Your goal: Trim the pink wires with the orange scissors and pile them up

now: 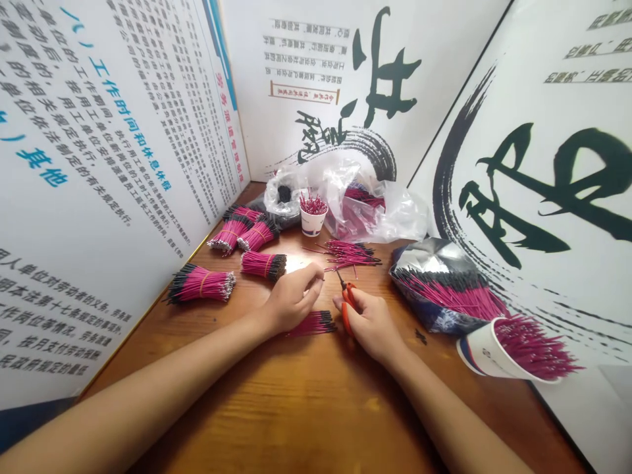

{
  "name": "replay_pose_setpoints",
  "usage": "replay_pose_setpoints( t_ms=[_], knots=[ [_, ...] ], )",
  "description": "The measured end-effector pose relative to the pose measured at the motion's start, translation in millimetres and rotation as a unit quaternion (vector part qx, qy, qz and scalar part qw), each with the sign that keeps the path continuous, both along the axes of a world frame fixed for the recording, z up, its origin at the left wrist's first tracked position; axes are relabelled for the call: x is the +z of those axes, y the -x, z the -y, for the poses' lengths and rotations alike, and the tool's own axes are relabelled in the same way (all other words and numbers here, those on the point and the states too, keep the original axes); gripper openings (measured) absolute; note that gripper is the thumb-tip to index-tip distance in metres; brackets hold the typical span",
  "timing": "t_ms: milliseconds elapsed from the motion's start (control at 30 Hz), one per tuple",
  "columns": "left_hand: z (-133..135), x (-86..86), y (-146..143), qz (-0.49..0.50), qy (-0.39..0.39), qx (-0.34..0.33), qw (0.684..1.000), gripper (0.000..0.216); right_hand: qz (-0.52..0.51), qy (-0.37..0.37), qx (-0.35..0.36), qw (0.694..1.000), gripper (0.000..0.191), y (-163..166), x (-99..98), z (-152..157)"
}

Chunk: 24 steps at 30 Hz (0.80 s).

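Note:
My right hand (372,322) is closed around orange-handled scissors (348,309), their dark narrow blades pointing up and away from me. To the left, my left hand (296,297) has its fingers curled together; a tiny dark bit shows at the fingertips, too small to name. Below that hand lies a small row of magenta wires (313,323) with black ends, partly hidden by the palm. Just beyond both hands, a loose pile of similar wires (350,253) is spread on the wooden table (276,408).
Banded wire bundles (202,284) lie at the left. A paper cup (312,224) of wires stands at the back beside clear plastic bags (405,214). On the right are a dark open bag (434,319) and a tilted cup (481,352), both full of wires. Printed panels enclose the table.

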State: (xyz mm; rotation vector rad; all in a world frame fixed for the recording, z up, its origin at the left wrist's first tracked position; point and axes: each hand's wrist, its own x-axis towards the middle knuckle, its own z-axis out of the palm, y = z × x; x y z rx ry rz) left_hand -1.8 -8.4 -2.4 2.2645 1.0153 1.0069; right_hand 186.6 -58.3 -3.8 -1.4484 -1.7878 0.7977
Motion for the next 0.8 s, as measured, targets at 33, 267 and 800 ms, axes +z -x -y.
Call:
replay_pose_setpoints(
  t_ms=[33,267,800],
  knots=[
    [1.0,0.5,-0.2,-0.012,-0.014,-0.009,1.0,0.016,-0.004,0.002,0.001,1.0,0.037,-0.3,-0.3,-0.2],
    [11.5,14.2,-9.0,-0.008,-0.036,0.046,0.998,0.015,-0.041,-0.001,-0.014,0.999,0.031,-0.8,-4.2,-3.4],
    [13.1,10.9,3.1,0.092,0.008,0.116,0.989,0.013,-0.046,0.02,-0.069,0.996,0.015,22.5,3.8,-4.2]
  ],
)
